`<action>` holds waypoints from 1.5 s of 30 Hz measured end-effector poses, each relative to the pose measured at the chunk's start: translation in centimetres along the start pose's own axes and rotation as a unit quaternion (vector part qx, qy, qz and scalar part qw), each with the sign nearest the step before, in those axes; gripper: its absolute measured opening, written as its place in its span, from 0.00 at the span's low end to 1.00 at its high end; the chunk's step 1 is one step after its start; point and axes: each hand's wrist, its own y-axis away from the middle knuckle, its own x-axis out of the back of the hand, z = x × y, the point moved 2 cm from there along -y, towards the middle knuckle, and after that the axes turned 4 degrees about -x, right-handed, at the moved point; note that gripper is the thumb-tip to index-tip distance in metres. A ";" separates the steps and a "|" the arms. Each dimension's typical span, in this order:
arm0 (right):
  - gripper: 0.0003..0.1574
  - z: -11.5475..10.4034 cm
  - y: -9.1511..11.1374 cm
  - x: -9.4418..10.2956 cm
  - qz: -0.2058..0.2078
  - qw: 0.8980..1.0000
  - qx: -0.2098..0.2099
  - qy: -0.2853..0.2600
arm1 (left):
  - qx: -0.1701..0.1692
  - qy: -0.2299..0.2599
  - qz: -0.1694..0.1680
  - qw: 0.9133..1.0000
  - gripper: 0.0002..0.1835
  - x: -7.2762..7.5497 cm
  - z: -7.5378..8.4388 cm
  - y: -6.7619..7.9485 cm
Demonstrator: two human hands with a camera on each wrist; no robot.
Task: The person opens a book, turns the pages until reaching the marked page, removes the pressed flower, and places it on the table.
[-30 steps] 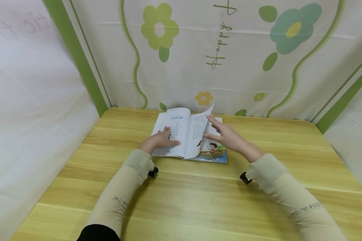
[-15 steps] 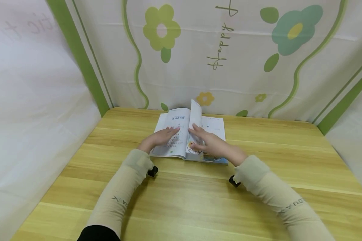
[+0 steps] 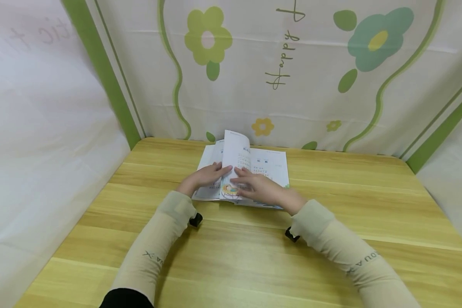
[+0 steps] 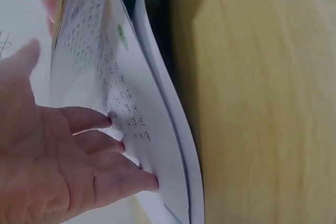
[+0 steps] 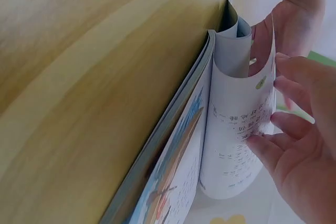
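An open book [image 3: 275, 159] with printed text and coloured pictures lies at the far side of the table. One page [image 3: 234, 147] stands raised and curled over toward the left half. My right hand [image 3: 259, 188] touches that page's right face with loosely straight fingers; in the right wrist view the fingertips [image 5: 257, 142] lie against the text. My left hand [image 3: 204, 176] is at the left half, its fingertips near the turning page's edge. In the left wrist view its spread fingers [image 4: 134, 181] rest on a page that bows up off the table.
The wooden table [image 3: 238, 265] extends toward me and to both sides. A white cloth with printed flowers [image 3: 208, 39] hangs right behind the book, and another white cloth [image 3: 42, 141] hangs on the left. A black wrist strap [image 3: 195, 220] sits below the left sleeve.
My right hand has moved left across the book, sweeping the page from the right side over the spine toward the left. The left hand has stayed nearly in place, its fingers shifting slightly rightward.
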 end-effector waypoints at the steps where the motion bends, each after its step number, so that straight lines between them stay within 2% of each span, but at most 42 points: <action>1: 0.28 -0.1 0.0 0.0 -0.003 1.000 0.001 -0.002 | 0.002 -0.001 0.000 1.000 0.50 0.0 0.0 0.0; 9: 0.23 0.1 0.5 -0.2 -0.025 0.999 0.030 0.009 | 0.001 -0.045 0.002 0.999 0.46 -0.5 0.1 -0.7; 16: 0.23 0.5 1.0 0.2 -0.027 0.999 0.028 0.019 | -0.011 -0.037 0.013 0.999 0.49 -1.0 0.7 -0.6; 22: 0.24 1.2 1.8 0.7 -0.027 0.999 0.023 0.030 | -0.036 -0.064 0.005 0.997 0.38 -1.1 0.6 -0.8; 25: 0.24 1.8 2.2 1.0 -0.023 0.999 0.017 0.037 | -0.027 -0.076 0.001 0.997 0.33 -1.1 0.6 -0.9; 28: 0.24 2.5 2.8 1.3 -0.025 0.999 0.006 0.034 | -0.008 -0.079 0.006 0.997 0.32 -1.2 0.8 -0.9; 33: 0.26 3.4 3.8 1.7 -0.033 0.999 -0.013 0.032 | 0.020 -0.072 0.015 0.997 0.39 -1.4 1.0 -0.9; 39: 0.28 4.3 4.7 1.9 -0.047 0.998 -0.021 0.031 | 0.050 -0.093 0.018 0.994 0.51 -1.8 1.2 -0.9; 45: 0.39 5.2 5.6 1.9 -0.102 0.992 -0.069 0.035 | 0.060 -0.084 0.017 0.995 0.57 -1.8 1.2 -0.7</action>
